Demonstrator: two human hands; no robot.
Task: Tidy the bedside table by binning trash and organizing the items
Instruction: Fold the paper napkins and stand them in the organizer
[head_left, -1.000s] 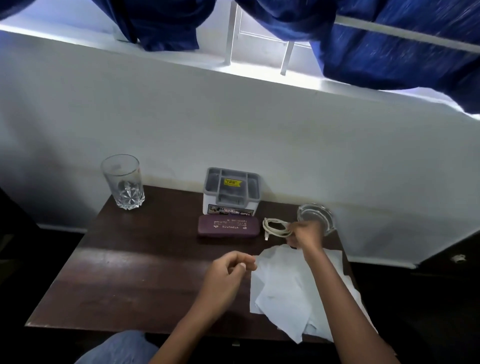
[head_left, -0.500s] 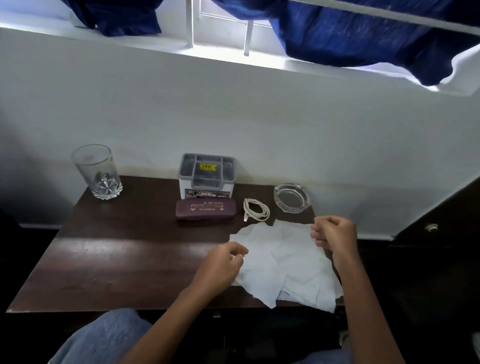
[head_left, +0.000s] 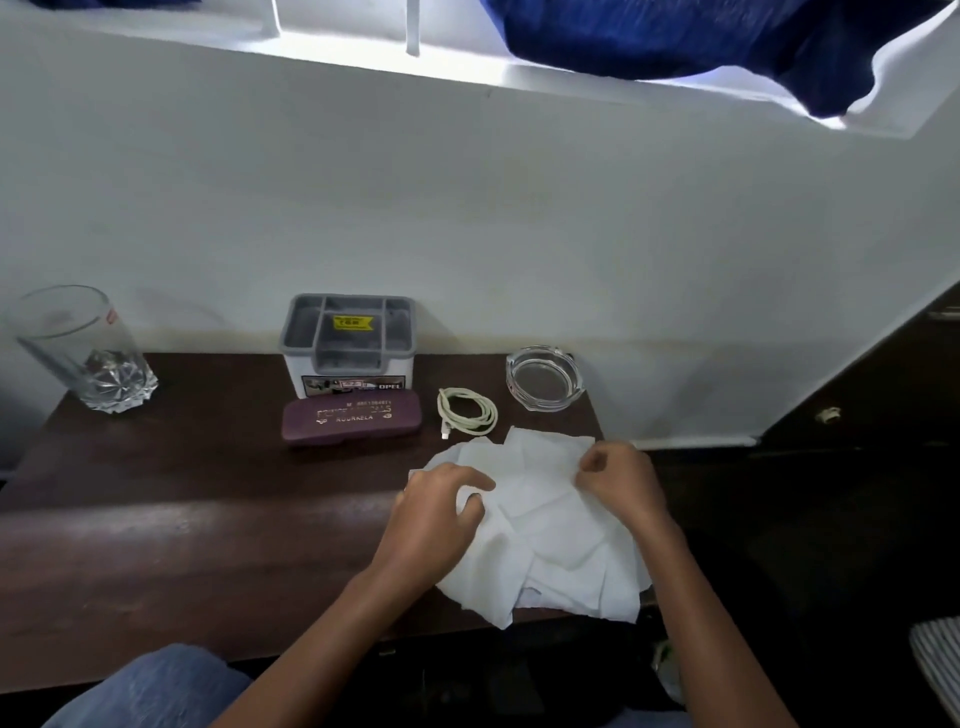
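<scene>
1. Crumpled white tissue sheets (head_left: 550, 540) lie on the dark wooden table's (head_left: 182, 519) front right corner.
2. The left hand's (head_left: 436, 514) curled fingers clutch their left edge; the right hand (head_left: 621, 478) pinches the far edge.
3. A coiled white cable (head_left: 466, 411) lies just behind.

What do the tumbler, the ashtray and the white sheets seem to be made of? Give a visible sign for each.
Tumbler: clear glass, probably; see-through, with a faceted cut base. Ashtray: thick clear glass, glossy and see-through. White sheets: thin matte paper or tissue, hard to tell which; creased and limp.
</scene>
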